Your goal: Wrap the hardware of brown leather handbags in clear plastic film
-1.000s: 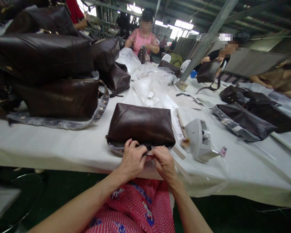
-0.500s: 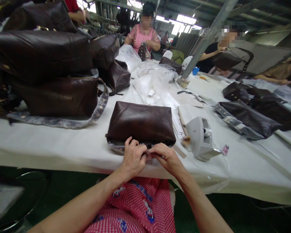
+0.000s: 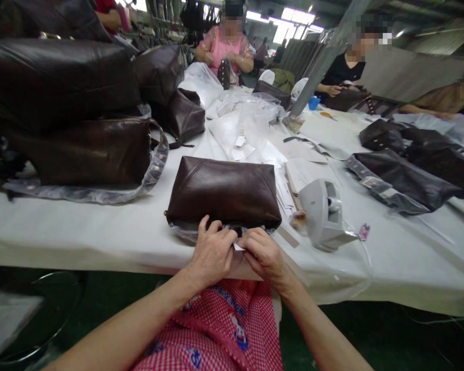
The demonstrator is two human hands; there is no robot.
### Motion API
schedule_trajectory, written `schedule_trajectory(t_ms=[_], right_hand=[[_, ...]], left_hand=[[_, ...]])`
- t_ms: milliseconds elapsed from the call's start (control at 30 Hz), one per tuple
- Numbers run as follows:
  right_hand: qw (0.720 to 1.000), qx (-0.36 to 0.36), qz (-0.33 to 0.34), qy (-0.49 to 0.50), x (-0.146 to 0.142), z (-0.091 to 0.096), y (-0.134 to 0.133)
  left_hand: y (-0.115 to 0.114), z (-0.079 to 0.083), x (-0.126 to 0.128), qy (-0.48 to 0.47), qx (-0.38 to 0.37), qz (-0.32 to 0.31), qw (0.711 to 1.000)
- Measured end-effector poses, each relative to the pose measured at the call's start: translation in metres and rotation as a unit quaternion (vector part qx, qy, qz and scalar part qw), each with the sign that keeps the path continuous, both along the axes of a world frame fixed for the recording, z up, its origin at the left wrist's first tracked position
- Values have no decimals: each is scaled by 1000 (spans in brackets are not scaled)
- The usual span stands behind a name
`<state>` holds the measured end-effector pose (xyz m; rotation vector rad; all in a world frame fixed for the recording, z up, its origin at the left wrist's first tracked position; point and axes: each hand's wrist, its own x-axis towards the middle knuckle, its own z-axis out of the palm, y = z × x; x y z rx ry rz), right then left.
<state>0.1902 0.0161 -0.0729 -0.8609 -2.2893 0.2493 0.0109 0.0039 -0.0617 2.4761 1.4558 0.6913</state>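
In the head view, a dark brown bag (image 3: 224,190) is being supported on its side at the near edge of the white-covered table (image 3: 81,232), directly in front of the wearer. Its lower edge is being touched by the left hand (image 3: 212,252), whose fingers are being kept curled, two of them raised against the leather; what is being gripped beneath them cannot be told. A small white slip (image 3: 238,247) is being pinched between the thumb and fingers of the right hand (image 3: 265,252), just beside the left one. A wrapping of clear plastic is being partly covered by the fingers along the bag's near side. A red checked apron (image 3: 216,330) is being worn below the table edge.

To the right of the bag, loose papers (image 3: 284,193) and a grey plastic device (image 3: 320,211) are being borne by the table. On the left, a pile of brown bags (image 3: 58,82) is being fronted by a plastic-wrapped strap (image 3: 85,195). More bags (image 3: 406,178) are being laid out at right. Across the table, a studded dark item (image 3: 224,74) is being handled by a person in a pink apron (image 3: 226,49), and another bag (image 3: 346,98) by a person in a dark top (image 3: 344,69).
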Motion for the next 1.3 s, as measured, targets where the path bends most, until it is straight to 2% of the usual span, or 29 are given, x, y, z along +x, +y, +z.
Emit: schedule_trajectory(t_ms=[367, 500, 600, 700, 900, 1000, 1133, 1300], right_hand=[[989, 116, 50, -82, 5, 1, 1], [986, 121, 65, -95, 9, 5, -2], [987, 94, 69, -107, 13, 8, -6], [989, 85, 62, -103, 13, 7, -8], [990, 118, 48, -66, 10, -2, -5], [989, 124, 49, -63, 9, -2, -4], [989, 131, 28, -60, 6, -3, -4], [985, 150, -13, -78, -2, -9, -6]], left_hand=[[3, -3, 5, 26, -15, 12, 999], [4, -2, 5, 28, -17, 7, 999], [5, -2, 4, 31, -15, 0, 999], [8, -2, 1, 23, -20, -9, 1000], [13, 2, -8, 15, -55, -55, 997], [15, 5, -9, 28, -72, -56, 995], [15, 10, -3, 84, -58, -49, 994], [16, 24, 5, 164, -51, -72, 983]])
